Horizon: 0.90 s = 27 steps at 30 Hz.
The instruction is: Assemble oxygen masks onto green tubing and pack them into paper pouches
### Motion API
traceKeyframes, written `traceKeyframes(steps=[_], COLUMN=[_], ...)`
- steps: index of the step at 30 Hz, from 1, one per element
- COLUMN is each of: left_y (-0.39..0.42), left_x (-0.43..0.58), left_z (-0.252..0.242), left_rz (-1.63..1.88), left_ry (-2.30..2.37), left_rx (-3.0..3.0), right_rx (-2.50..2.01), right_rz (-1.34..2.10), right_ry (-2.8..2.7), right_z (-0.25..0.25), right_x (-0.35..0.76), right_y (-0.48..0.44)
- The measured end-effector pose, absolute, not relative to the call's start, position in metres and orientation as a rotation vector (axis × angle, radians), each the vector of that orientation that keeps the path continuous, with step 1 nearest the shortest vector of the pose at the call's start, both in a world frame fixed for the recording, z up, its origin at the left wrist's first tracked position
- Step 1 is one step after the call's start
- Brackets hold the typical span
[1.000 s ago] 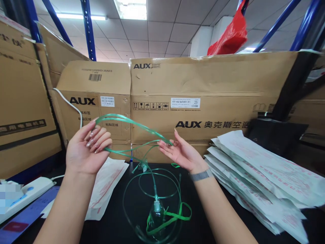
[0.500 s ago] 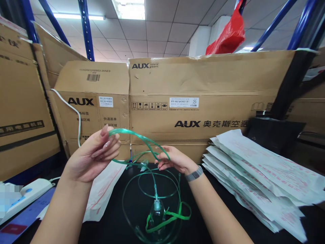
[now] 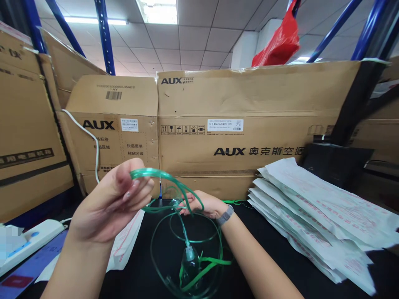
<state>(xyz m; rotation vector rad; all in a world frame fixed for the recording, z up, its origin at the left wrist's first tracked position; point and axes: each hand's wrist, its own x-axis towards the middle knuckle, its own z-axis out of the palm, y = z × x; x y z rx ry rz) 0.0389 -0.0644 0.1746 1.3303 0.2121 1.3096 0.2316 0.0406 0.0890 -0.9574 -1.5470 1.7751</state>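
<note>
My left hand [image 3: 112, 201] is raised and pinches a loop of clear green oxygen tubing [image 3: 165, 176] between its fingers and thumb. The tubing arcs across to my right hand [image 3: 202, 204], whose curled fingers close on it low above the table. Below the hands lies a clear plastic oxygen mask [image 3: 189, 265] with a green elastic strap [image 3: 205, 261], ringed by more loops of the tubing. A small clear connector [image 3: 175, 202] sits in the tubing just left of my right fingers.
A stack of white pouches with red print [image 3: 311, 211] lies at the right on the black table [image 3: 274, 274]. One pouch [image 3: 126, 232] lies under my left wrist. A white power strip [image 3: 31, 245] is at the left. Large AUX cardboard boxes [image 3: 237, 128] stand behind.
My hands have moved closer together and lower, and the tubing loop has tightened. My right hand has curled its fingers and moved left. The mask on the table is unchanged.
</note>
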Motion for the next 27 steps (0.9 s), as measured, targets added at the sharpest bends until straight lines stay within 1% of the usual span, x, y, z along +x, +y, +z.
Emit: traceKeyframes(steps=[8,18,22,27], left_y=[-0.037,-0.024,-0.019,-0.019], left_x=[0.033,0.031,0.031,0.033], left_z=[0.177,0.170,0.169,0.169], left_rz=[1.424,1.501,1.480,1.595], left_ry=[0.476,0.520,0.541,0.529], left_rx=[1.250,1.206,1.243,1.157], right_rx=[-0.741,-0.456,-0.388,-0.278], right_rz=[1.710,1.637,1.602,1.563], right_ry=[-1.325,-0.860,-0.784,-0.733], right_z=[0.101,0.117,0.120,0.129], right_x=[0.243,0.243,0.242,0.238], right_y=[0.040,0.033,0.031,0.024])
